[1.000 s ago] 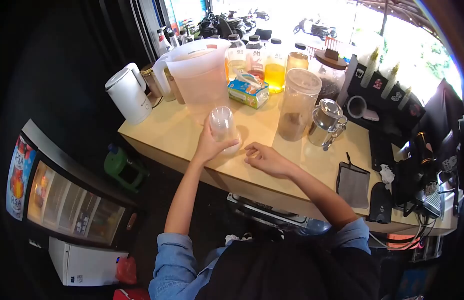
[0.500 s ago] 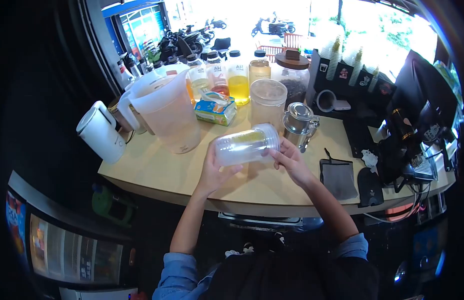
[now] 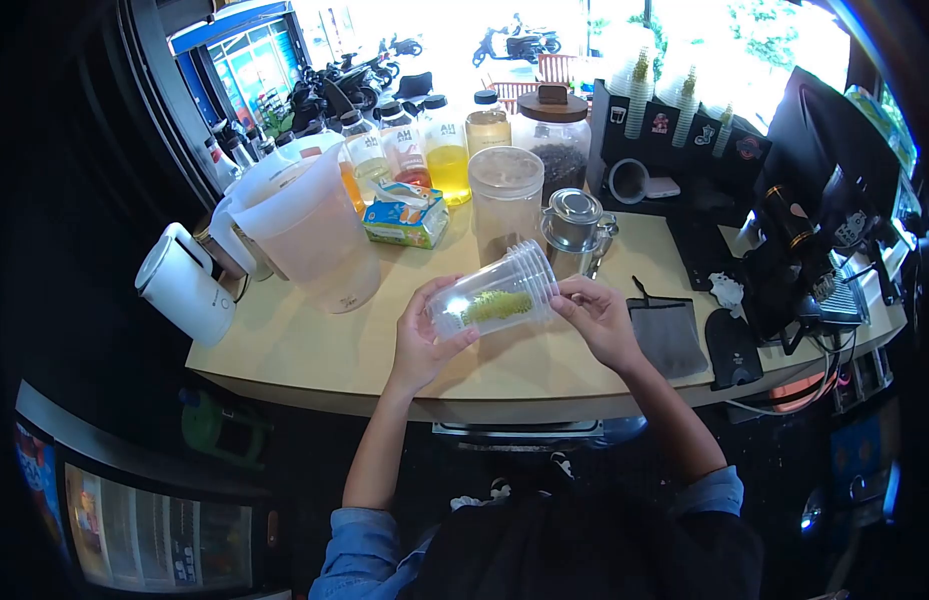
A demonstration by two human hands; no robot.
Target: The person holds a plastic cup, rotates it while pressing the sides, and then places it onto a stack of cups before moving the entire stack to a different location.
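Observation:
A short stack of clear plastic cups (image 3: 496,298), nested and tipped on its side, is held above the counter; a yellow-green print shows on the wall. My left hand (image 3: 424,340) is wrapped around the base end. At the other end, the fingers of my right hand (image 3: 592,318) pinch the rims, which lie slightly apart from one another. Just behind the cups stand a tall clear lidded canister (image 3: 506,190) and a metal drip coffee filter (image 3: 572,225).
A large translucent pitcher (image 3: 309,235) and a white kettle (image 3: 187,290) stand left on the wooden counter (image 3: 314,350). Behind are a tissue pack (image 3: 406,215), syrup bottles (image 3: 447,160) and a wooden-lidded jar (image 3: 552,145). A grey pouch (image 3: 669,335) lies right; cup stacks (image 3: 639,95) rise behind.
The cup stack has turned so its print faces me, and its rims are more spread. My right hand has shifted along the rims. The whole view has moved slightly.

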